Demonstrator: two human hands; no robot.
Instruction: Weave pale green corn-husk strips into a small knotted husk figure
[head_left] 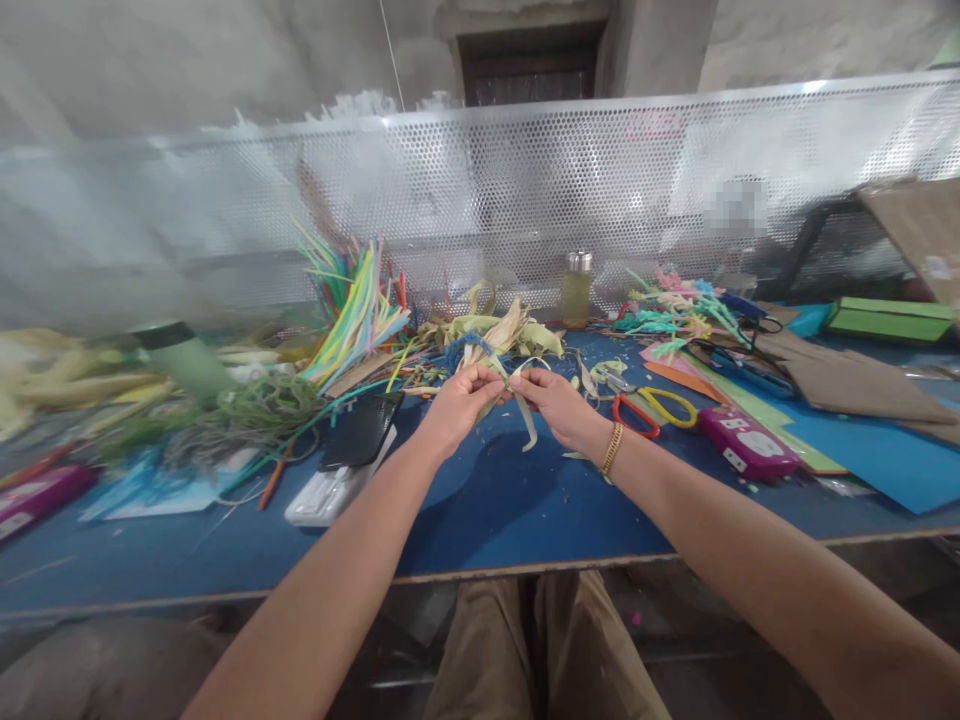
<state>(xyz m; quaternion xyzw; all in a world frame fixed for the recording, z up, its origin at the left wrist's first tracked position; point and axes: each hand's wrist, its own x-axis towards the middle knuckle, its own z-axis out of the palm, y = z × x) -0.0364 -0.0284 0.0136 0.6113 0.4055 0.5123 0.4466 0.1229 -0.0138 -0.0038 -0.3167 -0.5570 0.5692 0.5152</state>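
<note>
Pale green and papery, a narrow husk strip (529,428) is pinched between two bare hands at the middle of the blue table (487,505), just on the near side of a loose husk pile (541,338). Much about it is hard to make out: the fingertips cover its middle, and whether it is knotted, folded or joined to another piece I cannot tell. The curled fingers of the left hand (466,396) are partly hidden behind its thumb, while the right hand (553,400) shows mostly its back. Both grasp the strip — thumbs against fingers, the tips almost meeting. The far left of the table is smeared by blur, so the green cylinder (187,362) there cannot be named surely, and the left and right edges cut off other things.

The strip looks thin and limp; one flat, ribbon-like end hangs below the fingers and bends near its tip, and a lighter loop arches above the right fingers. A dark blue fuzzy band (463,350) lies against the pile beyond the left hand. To the right of the right hand rest scissors (670,408) with red and yellow handles; left of the left hand, a black phone (361,430) lies on a white box (337,495).
</note>
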